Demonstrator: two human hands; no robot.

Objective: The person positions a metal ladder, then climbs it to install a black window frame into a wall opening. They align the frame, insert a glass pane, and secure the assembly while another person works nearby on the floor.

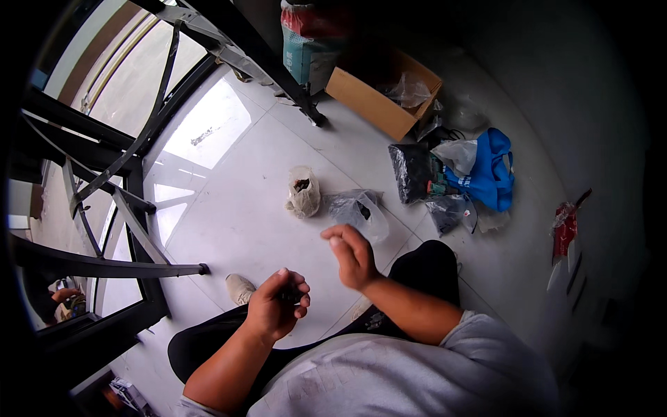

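Observation:
My left hand (278, 304) is palm up above my lap, its fingers curled around small dark pieces (288, 295) whose kind I cannot make out. Just to its right and farther out, my right hand (354, 258) hangs above the floor, thumb and fingers drawn together in a pinch. Whatever may be between those fingertips is too small to tell. Beyond the hands, an off-white plastic bag (303, 198) stands with its mouth open and brownish bits showing inside. Beside it lies a clear plastic bag (368, 219) with something dark in it, nearest to my right hand.
On the right are a blue bag (492, 170), a black plastic package (410, 172) and clear bags. Behind them stands an open cardboard box (375, 104), near a teal and red sack (299, 55). Black metal legs (187, 270) reach in from the left. A red packet (564, 226) lies far right.

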